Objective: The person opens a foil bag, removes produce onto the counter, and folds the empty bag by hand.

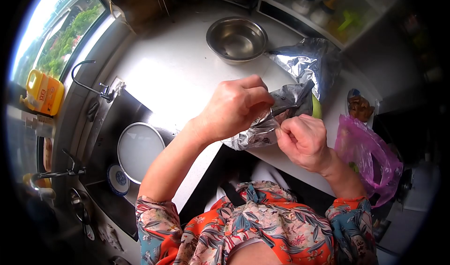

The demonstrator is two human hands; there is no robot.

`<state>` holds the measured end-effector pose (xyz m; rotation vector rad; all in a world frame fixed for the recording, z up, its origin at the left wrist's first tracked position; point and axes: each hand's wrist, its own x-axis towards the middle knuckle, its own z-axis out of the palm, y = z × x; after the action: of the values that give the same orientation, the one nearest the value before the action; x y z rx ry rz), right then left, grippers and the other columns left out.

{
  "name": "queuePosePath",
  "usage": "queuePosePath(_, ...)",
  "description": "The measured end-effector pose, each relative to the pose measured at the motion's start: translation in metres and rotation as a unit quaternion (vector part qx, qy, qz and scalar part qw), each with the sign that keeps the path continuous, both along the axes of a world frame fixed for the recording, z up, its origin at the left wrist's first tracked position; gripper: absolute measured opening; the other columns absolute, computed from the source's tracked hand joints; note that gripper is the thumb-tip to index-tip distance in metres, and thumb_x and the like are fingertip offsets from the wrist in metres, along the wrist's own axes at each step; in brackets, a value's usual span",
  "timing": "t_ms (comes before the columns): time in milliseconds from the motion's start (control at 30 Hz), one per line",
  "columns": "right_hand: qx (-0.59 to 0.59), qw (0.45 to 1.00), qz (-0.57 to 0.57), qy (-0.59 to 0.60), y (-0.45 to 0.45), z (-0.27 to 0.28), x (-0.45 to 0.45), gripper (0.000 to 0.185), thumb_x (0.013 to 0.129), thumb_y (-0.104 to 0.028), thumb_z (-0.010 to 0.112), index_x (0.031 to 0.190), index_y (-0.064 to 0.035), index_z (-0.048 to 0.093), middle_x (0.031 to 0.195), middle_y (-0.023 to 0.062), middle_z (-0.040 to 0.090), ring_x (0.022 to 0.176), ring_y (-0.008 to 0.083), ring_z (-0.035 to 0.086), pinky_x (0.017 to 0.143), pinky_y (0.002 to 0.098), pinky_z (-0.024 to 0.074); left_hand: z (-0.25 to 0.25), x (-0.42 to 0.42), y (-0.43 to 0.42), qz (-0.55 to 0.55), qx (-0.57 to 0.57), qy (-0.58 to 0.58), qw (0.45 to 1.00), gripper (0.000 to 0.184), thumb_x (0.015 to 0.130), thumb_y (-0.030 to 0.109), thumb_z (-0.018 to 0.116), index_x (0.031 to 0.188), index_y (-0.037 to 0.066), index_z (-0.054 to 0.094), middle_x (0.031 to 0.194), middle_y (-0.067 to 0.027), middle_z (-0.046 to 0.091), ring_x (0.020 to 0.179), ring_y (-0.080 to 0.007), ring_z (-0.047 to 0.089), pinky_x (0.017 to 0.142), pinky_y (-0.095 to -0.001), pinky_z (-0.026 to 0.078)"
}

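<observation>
From the head view, I see the front edge of the white tabletop pass right by the silver bag I am handling; part of the bag reaches that edge. A broad pale stretch of surface runs between the sink on the left and the one metal bowl toward the back. On the right my room is tighter, with one pink plastic bag along that side and one clump of something brown just behind it.

I count two silver bags: the one between my hands, and a second, the rear foil bag, lying crumpled near the bowl. One green item shows beside the held bag. In the sink I have one round white piece and one blue-and-white dish; two faucets stand along its side, and one yellow jug by the window.

My left hand has its fingers curled narrow, pinching the silver bag's upper part. My right hand is closed nearly into a fist against the same bag, gripping its crumpled film; I cannot tell exactly how its fingertips sit.
</observation>
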<state>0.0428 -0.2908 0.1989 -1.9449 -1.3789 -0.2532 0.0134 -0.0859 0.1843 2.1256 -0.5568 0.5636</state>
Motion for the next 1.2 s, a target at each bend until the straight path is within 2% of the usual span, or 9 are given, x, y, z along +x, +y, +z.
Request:
queuePosePath(200, -0.004, 1.0, -0.027, -0.01, 0.006, -0.003, -0.001, 0.018, 0.069, 0.001, 0.068, 0.07, -0.0063, 0.051, 0.058, 0.0061, 0.051, 0.05, 0.0242, 0.053, 0.048, 0.0337, 0.0391, 0.021, -0.012, 0.002, -0.023, -0.119, 0.117, 0.986, 0.016, 0.078, 0.006, 0.071, 0.094, 0.005, 0.07, 0.084, -0.0083, 0.063, 0.072, -0.0178, 0.064, 0.061, -0.0281, 0.051)
queuePosePath(367, -0.015, 0.999, -0.05, -0.012, 0.003, -0.005, 0.0, 0.018, 0.068, -0.002, 0.07, 0.072, -0.0064, 0.053, 0.065, 0.0078, 0.056, 0.059, 0.0267, 0.059, 0.054, 0.0353, 0.0431, 0.034, -0.016, -0.011, -0.017, -0.003, 0.132, 0.991, 0.018, 0.077, 0.01, 0.072, 0.093, 0.003, 0.07, 0.079, -0.0083, 0.061, 0.064, -0.016, 0.061, 0.052, -0.0268, 0.049)
queuePosePath(467, 0.015, 0.999, -0.034, 0.027, -0.001, -0.005, 0.0, 0.016, 0.071, -0.002, 0.072, 0.078, -0.0046, 0.058, 0.066, 0.0073, 0.058, 0.059, 0.0225, 0.06, 0.055, 0.0319, 0.0456, 0.034, -0.014, -0.012, -0.025, -0.001, 0.127, 0.992, 0.018, 0.073, 0.01, 0.069, 0.088, 0.001, 0.069, 0.076, -0.0129, 0.059, 0.064, -0.0293, 0.061, 0.06, -0.0363, 0.05)
queuePosePath(567, 0.043, 0.986, -0.089, 0.134, -0.019, -0.001, 0.0, 0.017, 0.074, 0.0, 0.072, 0.088, -0.0028, 0.062, 0.067, 0.005, 0.059, 0.059, 0.0167, 0.059, 0.056, 0.027, 0.0471, 0.038, -0.014, -0.011, -0.02, -0.002, 0.168, 0.986, 0.016, 0.072, 0.006, 0.067, 0.087, 0.0, 0.068, 0.076, -0.013, 0.06, 0.065, -0.0285, 0.062, 0.061, -0.0357, 0.05)
queuePosePath(667, 0.073, 0.977, -0.179, 0.09, -0.04, -0.003, 0.017, 0.02, 0.076, 0.003, 0.07, 0.094, -0.0031, 0.064, 0.075, 0.0045, 0.059, 0.064, 0.0138, 0.057, 0.058, 0.0242, 0.0471, 0.04, -0.012, -0.011, -0.029, -0.034, 0.199, 0.979, 0.015, 0.072, 0.003, 0.064, 0.086, -0.001, 0.068, 0.075, -0.0133, 0.061, 0.066, -0.0275, 0.063, 0.062, -0.0346, 0.051)
queuePosePath(767, 0.046, 0.967, -0.247, 0.043, -0.053, 0.01, 0.031, 0.028, 0.07, 0.005, 0.071, 0.095, -0.0051, 0.065, 0.086, 0.0054, 0.056, 0.077, 0.0182, 0.056, 0.07, 0.0282, 0.0473, 0.038, -0.009, -0.01, -0.034, -0.036, 0.19, 0.98, 0.014, 0.072, -0.004, 0.065, 0.086, -0.002, 0.068, 0.074, -0.0077, 0.062, 0.061, -0.0152, 0.063, 0.057, -0.0264, 0.05)
queuePosePath(867, -0.019, 0.977, -0.21, -0.043, -0.059, 0.017, 0.049, 0.03, 0.067, 0.003, 0.073, 0.094, -0.0065, 0.065, 0.09, 0.0049, 0.057, 0.086, 0.0224, 0.055, 0.078, 0.0325, 0.0463, 0.043, -0.007, -0.008, -0.033, -0.044, 0.225, 0.973, 0.016, 0.072, -0.002, 0.063, 0.087, -0.002, 0.067, 0.076, -0.014, 0.061, 0.068, -0.0273, 0.064, 0.064, -0.0338, 0.051)
queuePosePath(1000, 0.009, 0.991, -0.136, -0.011, -0.069, 0.009, 0.075, 0.023, 0.067, 0.001, 0.073, 0.088, -0.0055, 0.065, 0.091, 0.0047, 0.059, 0.091, 0.0231, 0.055, 0.08, 0.0335, 0.046, 0.047, -0.007, -0.01, 0.013, 0.004, 0.208, 0.978, 0.012, 0.071, -0.004, 0.064, 0.083, -0.002, 0.066, 0.076, -0.0136, 0.061, 0.067, -0.027, 0.064, 0.063, -0.0329, 0.051)
queuePosePath(1200, 0.082, 0.98, -0.064, 0.168, -0.073, 0.005, 0.083, 0.011, 0.076, 0.001, 0.069, 0.085, -0.0021, 0.063, 0.083, 0.0047, 0.059, 0.076, 0.016, 0.058, 0.071, 0.027, 0.0466, 0.06, -0.012, -0.019, 0.103, 0.04, 0.175, 0.978, 0.007, 0.075, -0.004, 0.065, 0.081, 0.0, 0.065, 0.073, -0.0092, 0.059, 0.062, -0.0202, 0.063, 0.057, -0.0293, 0.049)
